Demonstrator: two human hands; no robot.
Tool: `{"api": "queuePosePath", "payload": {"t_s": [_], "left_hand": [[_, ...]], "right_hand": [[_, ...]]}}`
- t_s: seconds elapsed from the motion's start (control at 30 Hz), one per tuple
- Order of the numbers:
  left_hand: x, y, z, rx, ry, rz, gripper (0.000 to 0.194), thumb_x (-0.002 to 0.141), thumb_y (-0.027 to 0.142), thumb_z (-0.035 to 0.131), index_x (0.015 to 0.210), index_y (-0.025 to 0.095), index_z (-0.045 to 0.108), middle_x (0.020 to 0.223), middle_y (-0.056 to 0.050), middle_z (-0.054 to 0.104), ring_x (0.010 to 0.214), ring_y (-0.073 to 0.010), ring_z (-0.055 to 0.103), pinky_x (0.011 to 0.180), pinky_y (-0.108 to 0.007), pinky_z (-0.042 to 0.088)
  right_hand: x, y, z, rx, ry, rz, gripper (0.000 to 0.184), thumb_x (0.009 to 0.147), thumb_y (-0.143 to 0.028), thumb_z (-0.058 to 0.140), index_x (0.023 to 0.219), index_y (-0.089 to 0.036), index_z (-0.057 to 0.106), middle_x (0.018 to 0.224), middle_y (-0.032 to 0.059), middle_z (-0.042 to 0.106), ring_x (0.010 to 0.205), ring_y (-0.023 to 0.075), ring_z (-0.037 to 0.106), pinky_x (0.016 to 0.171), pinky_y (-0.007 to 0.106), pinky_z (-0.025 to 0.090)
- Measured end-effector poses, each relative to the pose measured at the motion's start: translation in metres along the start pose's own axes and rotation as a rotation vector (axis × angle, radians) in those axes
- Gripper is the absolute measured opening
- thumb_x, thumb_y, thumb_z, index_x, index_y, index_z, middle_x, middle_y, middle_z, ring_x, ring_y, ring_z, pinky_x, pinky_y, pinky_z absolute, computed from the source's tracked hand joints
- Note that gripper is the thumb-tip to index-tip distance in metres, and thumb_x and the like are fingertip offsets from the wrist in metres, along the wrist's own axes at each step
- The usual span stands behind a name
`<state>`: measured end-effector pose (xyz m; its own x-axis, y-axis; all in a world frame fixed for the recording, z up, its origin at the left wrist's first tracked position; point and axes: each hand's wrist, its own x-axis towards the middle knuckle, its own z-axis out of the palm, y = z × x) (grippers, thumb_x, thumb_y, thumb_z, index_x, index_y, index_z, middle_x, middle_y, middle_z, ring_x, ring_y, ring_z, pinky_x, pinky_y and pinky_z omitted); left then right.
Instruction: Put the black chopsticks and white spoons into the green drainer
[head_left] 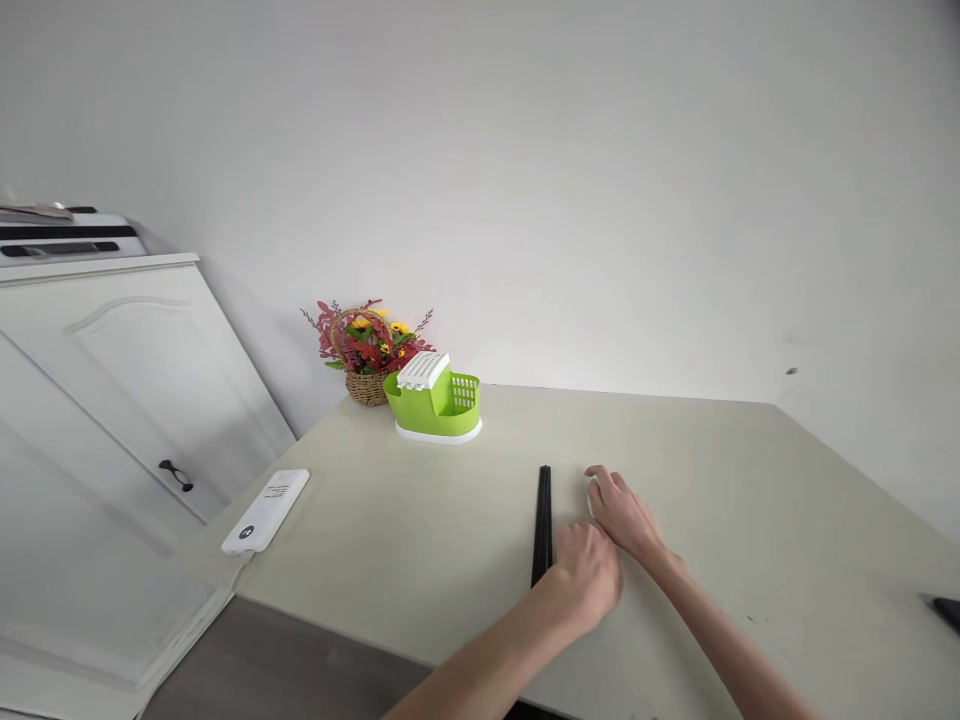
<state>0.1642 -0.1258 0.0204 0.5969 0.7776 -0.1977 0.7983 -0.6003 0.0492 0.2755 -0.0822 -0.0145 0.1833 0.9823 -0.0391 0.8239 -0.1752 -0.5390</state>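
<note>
black chopsticks (541, 520): bundled on the surface (405, 520), near ends hidden behind the left hand (589, 572) and wrist | left: curled, contents hidden — cannot tell | right hand (622, 512): curled at a mostly hidden white item (592, 498), grip unclear | handling, judged: light, stiff, smooth, rolling apart easily — best pinched together mid-length

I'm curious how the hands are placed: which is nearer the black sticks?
Left. The left hand is just right of the black sticks; the right hand is farther right.
</note>
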Motion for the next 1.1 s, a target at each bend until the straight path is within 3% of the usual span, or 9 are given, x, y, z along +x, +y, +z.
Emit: {"api": "queuePosePath", "payload": {"t_s": [0.17,0.3,0.43,0.6,0.67,0.77,0.83,0.93,1.1], "left_hand": [[-0.002,0.006,0.010,0.087,0.068,0.004,0.009,0.082,0.010,0.067,0.089,0.009,0.072,0.086,-0.017,0.068,0.085,-0.0286,0.063,0.068,-0.035,0.046],[-0.014,-0.018,-0.004,0.058,0.214,-0.037,0.038,0.099,0.043,0.053,0.101,0.009,0.070,0.093,-0.019,0.067,0.087,-0.0306,0.063,0.075,-0.041,0.049],[-0.017,-0.090,-0.064,0.097,0.537,-0.050,0.044,0.102,0.053,0.045,0.105,0.014,0.065,0.106,-0.017,0.066,0.100,-0.0315,0.060,0.092,-0.046,0.047],[-0.008,-0.211,-0.138,0.159,0.928,-0.353,0.039,0.103,0.046,0.044,0.121,0.015,0.060,0.127,-0.019,0.061,0.123,-0.0361,0.050,0.103,-0.049,0.041],[-0.008,-0.250,-0.147,0.182,0.921,-0.449,0.045,0.102,0.048,0.045,0.131,0.015,0.057,0.137,-0.020,0.058,0.129,-0.0387,0.046,0.107,-0.052,0.038],[-0.009,-0.289,-0.144,0.152,0.755,-0.462,0.052,0.102,0.049,0.043,0.142,0.017,0.051,0.144,-0.017,0.056,0.132,-0.0369,0.047,0.111,-0.051,0.036],[-0.008,-0.298,-0.139,0.086,0.655,-0.444,0.055,0.103,0.050,0.039,0.148,0.019,0.047,0.151,-0.015,0.052,0.133,-0.0341,0.049,0.111,-0.047,0.038],[0.003,-0.289,-0.136,0.018,0.602,-0.462,0.060,0.103,0.054,0.036,0.152,0.019,0.044,0.158,-0.016,0.042,0.134,-0.0364,0.049,0.108,-0.048,0.043],[0.035,-0.227,-0.138,-0.034,0.512,-0.315,0.062,0.105,0.054,0.025,0.158,0.023,0.038,0.163,-0.017,0.035,0.119,-0.0349,0.062,0.090,-0.045,0.055]], "right_hand": [[-0.002,0.008,0.002,-0.041,0.024,-0.011,0.038,0.105,-0.031,0.026,0.132,-0.027,0.053,0.128,0.0093,0.061,0.078,0.0189,0.068,0.067,0.030,0.042],[-0.004,0.017,0.004,-0.035,0.046,-0.040,0.040,0.105,-0.034,0.025,0.133,-0.029,0.052,0.131,0.0087,0.058,0.074,0.0181,0.068,0.063,0.030,0.042],[-0.006,0.022,0.006,-0.024,0.068,-0.064,0.043,0.104,-0.041,0.023,0.133,-0.030,0.053,0.131,0.0084,0.057,0.074,0.0187,0.069,0.064,0.032,0.044],[-0.006,0.026,0.005,-0.034,0.085,-0.087,0.047,0.103,-0.050,0.022,0.133,-0.032,0.054,0.133,0.0072,0.056,0.073,0.0197,0.069,0.065,0.035,0.045],[-0.006,0.029,0.005,-0.029,0.091,-0.112,0.050,0.103,-0.053,0.020,0.134,-0.032,0.053,0.134,0.0073,0.056,0.075,0.0206,0.070,0.067,0.036,0.046],[-0.006,0.035,0.004,0.018,0.085,-0.148,0.052,0.103,-0.057,0.020,0.134,-0.031,0.053,0.136,0.0070,0.057,0.082,0.0221,0.071,0.073,0.037,0.049],[-0.007,0.040,0.003,0.063,0.083,-0.161,0.051,0.103,-0.059,0.022,0.135,-0.032,0.052,0.136,0.0063,0.058,0.087,0.0227,0.072,0.075,0.037,0.049],[-0.011,0.051,0.000,0.115,0.121,-0.134,0.051,0.101,-0.062,0.027,0.139,-0.035,0.049,0.138,0.0060,0.059,0.089,0.0232,0.072,0.073,0.036,0.050],[-0.024,0.079,-0.008,0.222,0.240,-0.014,0.052,0.098,-0.063,0.033,0.135,-0.031,0.051,0.137,0.0086,0.062,0.086,0.0230,0.070,0.076,0.038,0.051]]}}
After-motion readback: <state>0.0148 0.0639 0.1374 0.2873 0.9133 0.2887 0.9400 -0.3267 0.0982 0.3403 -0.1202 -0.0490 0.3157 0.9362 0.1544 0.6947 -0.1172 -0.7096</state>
